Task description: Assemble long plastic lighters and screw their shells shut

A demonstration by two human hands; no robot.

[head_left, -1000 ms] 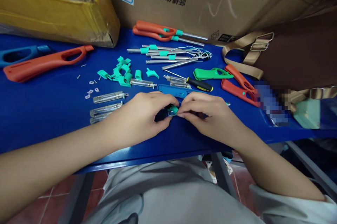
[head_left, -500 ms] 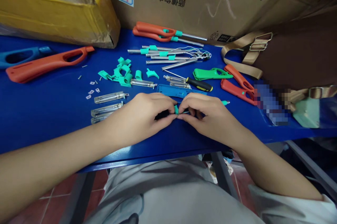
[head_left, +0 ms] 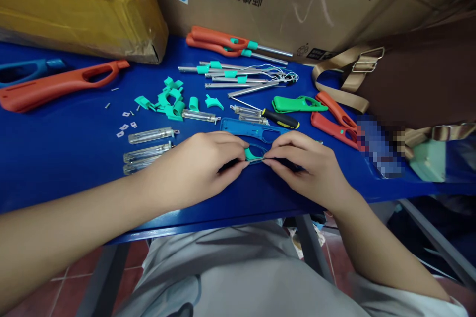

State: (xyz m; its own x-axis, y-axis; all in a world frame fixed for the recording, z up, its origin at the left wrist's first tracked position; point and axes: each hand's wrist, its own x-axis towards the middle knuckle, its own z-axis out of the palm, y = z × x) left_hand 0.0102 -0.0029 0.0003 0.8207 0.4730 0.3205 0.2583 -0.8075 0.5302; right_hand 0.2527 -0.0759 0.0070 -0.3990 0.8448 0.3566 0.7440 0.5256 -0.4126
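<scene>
My left hand is closed on a blue lighter handle shell, its fingertips at the left end. A teal trigger sits in the shell's opening. My right hand is closed in a pinch at the right side of that opening, by a thin piece whose kind I cannot make out; its fingers hide most of the rest. Just behind lies another blue shell half, flat on the table. A screwdriver with a black and yellow handle lies beyond it.
Clear fuel tanks, teal plastic parts and small metal pieces lie left. Metal lighter tubes with wires and two orange lighters are behind. Green and red shells lie right. Cardboard boxes stand at the back.
My right hand has shifted right, away from the left fingertips, and more of the teal trigger and blue shell shows between the hands. The left hand stays about where it was.
</scene>
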